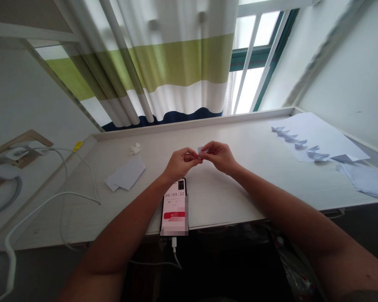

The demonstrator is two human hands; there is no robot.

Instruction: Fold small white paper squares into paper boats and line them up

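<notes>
Above the middle of the white desk (220, 197), my left hand (183, 162) and my right hand (219, 156) meet at a small piece of folded white paper (200, 149). Both hands are closed, thumb and fingers pinching the paper between them. Most of the paper is hidden by the fingers, so its exact shape cannot be made out. To the right, several small folded paper shapes (300, 144), pointed like little boats, stand in a slanting row, partly on a large white sheet (327, 130).
A phone (174, 205) showing a timer lies by the front edge, a cable (174, 243) plugged in. White paper pieces (130, 174) and a crumpled scrap (135, 148) lie left. A paper stack (365, 180) is far right. Cords (50, 197) run from a power strip (12, 157).
</notes>
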